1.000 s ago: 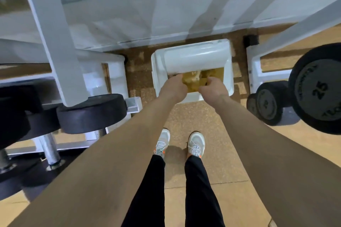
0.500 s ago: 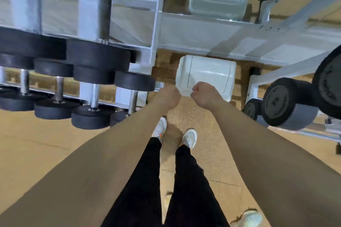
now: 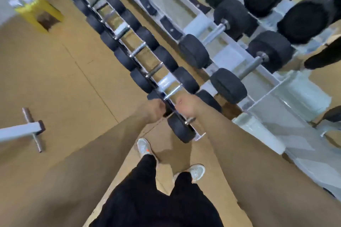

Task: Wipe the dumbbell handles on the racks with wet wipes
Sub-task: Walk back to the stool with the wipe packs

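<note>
Black dumbbells (image 3: 181, 129) on a long rack (image 3: 262, 110) now fill the view where a white bin stood half a second ago; the bin is out of sight. Tan floor (image 3: 64, 79) lies open left of the left hand (image 3: 154, 110), while the rack's frame crowds the right hand (image 3: 184, 105) on its right. Both fists hang knuckles-up, near each other, just short of a chrome handle (image 3: 172, 91). The fingers curl under and are hidden, so I cannot tell whether they hold anything.

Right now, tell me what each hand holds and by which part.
It cannot be told. The left hand and right hand, both curled near the closest dumbbell, show only their backs; their palms are hidden.
</note>
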`<control>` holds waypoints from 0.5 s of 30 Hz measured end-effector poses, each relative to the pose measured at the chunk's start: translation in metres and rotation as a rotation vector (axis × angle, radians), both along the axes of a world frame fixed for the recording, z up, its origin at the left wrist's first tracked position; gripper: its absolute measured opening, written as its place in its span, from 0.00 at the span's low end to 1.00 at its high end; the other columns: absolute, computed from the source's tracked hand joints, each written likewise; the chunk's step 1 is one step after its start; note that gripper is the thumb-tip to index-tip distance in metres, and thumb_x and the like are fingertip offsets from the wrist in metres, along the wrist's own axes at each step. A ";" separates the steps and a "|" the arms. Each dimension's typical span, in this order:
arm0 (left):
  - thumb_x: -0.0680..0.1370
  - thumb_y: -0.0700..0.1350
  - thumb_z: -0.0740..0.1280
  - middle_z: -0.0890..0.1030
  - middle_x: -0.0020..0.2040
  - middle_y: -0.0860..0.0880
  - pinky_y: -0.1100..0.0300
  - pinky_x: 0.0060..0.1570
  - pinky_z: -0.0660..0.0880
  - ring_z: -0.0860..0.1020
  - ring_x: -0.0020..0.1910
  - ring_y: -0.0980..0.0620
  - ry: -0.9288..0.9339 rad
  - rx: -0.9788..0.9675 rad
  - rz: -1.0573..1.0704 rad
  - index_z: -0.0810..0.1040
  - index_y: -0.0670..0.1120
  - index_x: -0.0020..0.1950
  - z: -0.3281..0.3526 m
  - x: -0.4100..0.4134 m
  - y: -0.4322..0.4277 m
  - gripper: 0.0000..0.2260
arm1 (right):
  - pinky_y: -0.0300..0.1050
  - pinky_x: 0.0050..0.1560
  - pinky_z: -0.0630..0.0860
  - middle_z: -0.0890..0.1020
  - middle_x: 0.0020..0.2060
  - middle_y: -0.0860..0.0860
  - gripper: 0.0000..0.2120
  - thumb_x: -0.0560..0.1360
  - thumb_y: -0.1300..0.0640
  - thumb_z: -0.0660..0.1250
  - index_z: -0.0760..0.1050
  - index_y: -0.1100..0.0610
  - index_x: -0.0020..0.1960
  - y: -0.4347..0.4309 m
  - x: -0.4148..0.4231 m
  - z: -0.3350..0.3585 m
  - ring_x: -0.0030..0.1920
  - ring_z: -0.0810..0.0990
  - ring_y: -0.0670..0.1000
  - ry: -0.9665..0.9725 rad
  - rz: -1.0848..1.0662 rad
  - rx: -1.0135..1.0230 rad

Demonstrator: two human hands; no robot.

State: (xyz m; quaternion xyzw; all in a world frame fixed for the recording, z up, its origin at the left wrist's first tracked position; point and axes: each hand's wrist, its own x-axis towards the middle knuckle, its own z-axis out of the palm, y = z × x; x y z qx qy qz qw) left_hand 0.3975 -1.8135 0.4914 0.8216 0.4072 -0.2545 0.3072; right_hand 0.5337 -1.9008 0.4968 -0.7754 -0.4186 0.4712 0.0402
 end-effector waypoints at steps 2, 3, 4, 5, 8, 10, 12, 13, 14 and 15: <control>0.85 0.45 0.56 0.80 0.60 0.39 0.55 0.54 0.70 0.77 0.58 0.42 -0.019 0.022 0.103 0.79 0.38 0.60 0.010 -0.035 0.041 0.15 | 0.46 0.40 0.67 0.71 0.36 0.53 0.14 0.82 0.58 0.59 0.66 0.57 0.37 0.054 -0.023 0.020 0.42 0.70 0.55 -0.037 0.077 0.005; 0.84 0.45 0.57 0.80 0.62 0.40 0.55 0.56 0.71 0.77 0.59 0.41 -0.033 0.032 0.165 0.79 0.40 0.61 0.014 -0.053 0.062 0.15 | 0.46 0.40 0.68 0.69 0.34 0.52 0.15 0.81 0.58 0.60 0.65 0.56 0.35 0.082 -0.034 0.026 0.42 0.70 0.56 -0.031 0.086 0.032; 0.84 0.46 0.58 0.80 0.62 0.41 0.55 0.56 0.71 0.77 0.60 0.42 -0.050 0.037 0.232 0.79 0.41 0.62 0.015 -0.070 0.084 0.14 | 0.46 0.41 0.69 0.68 0.33 0.52 0.16 0.81 0.59 0.60 0.63 0.55 0.34 0.109 -0.046 0.033 0.42 0.70 0.56 -0.038 0.107 0.053; 0.83 0.46 0.60 0.81 0.62 0.42 0.55 0.57 0.72 0.77 0.60 0.43 -0.069 0.047 0.289 0.79 0.43 0.62 0.020 -0.087 0.105 0.13 | 0.46 0.42 0.70 0.70 0.33 0.53 0.16 0.80 0.60 0.61 0.64 0.55 0.34 0.136 -0.059 0.040 0.42 0.72 0.57 -0.046 0.131 0.057; 0.82 0.47 0.63 0.81 0.61 0.43 0.56 0.57 0.73 0.78 0.59 0.43 -0.103 0.048 0.407 0.79 0.45 0.62 0.030 -0.136 0.173 0.12 | 0.46 0.40 0.70 0.74 0.34 0.52 0.14 0.79 0.61 0.60 0.67 0.56 0.34 0.219 -0.099 0.063 0.42 0.74 0.57 -0.098 0.186 0.081; 0.81 0.47 0.63 0.81 0.61 0.44 0.56 0.57 0.73 0.78 0.60 0.43 -0.125 0.046 0.472 0.79 0.45 0.62 0.040 -0.168 0.217 0.12 | 0.46 0.38 0.67 0.72 0.33 0.51 0.14 0.78 0.61 0.60 0.67 0.55 0.34 0.273 -0.127 0.075 0.43 0.74 0.56 -0.128 0.235 0.114; 0.81 0.47 0.64 0.82 0.59 0.44 0.56 0.56 0.75 0.78 0.58 0.43 -0.149 0.052 0.529 0.78 0.47 0.58 0.048 -0.197 0.263 0.09 | 0.47 0.45 0.73 0.79 0.41 0.54 0.08 0.79 0.60 0.61 0.75 0.58 0.42 0.322 -0.155 0.088 0.48 0.78 0.57 -0.150 0.264 0.132; 0.81 0.47 0.64 0.82 0.57 0.44 0.56 0.55 0.75 0.78 0.57 0.43 -0.159 0.061 0.553 0.77 0.48 0.56 0.051 -0.211 0.285 0.07 | 0.48 0.51 0.76 0.81 0.46 0.56 0.08 0.79 0.60 0.62 0.79 0.61 0.48 0.347 -0.167 0.093 0.52 0.79 0.58 -0.158 0.284 0.141; 0.81 0.47 0.64 0.82 0.56 0.45 0.56 0.54 0.75 0.78 0.55 0.44 -0.167 0.067 0.580 0.77 0.48 0.55 0.054 -0.224 0.308 0.06 | 0.50 0.55 0.77 0.82 0.51 0.57 0.10 0.80 0.59 0.62 0.80 0.62 0.53 0.372 -0.180 0.098 0.54 0.80 0.58 -0.169 0.312 0.155; 0.81 0.47 0.63 0.82 0.55 0.46 0.56 0.53 0.75 0.78 0.54 0.45 -0.176 0.073 0.609 0.76 0.48 0.54 0.058 -0.236 0.329 0.05 | 0.52 0.58 0.77 0.83 0.53 0.58 0.11 0.80 0.59 0.62 0.80 0.63 0.56 0.396 -0.192 0.103 0.55 0.80 0.59 -0.171 0.337 0.165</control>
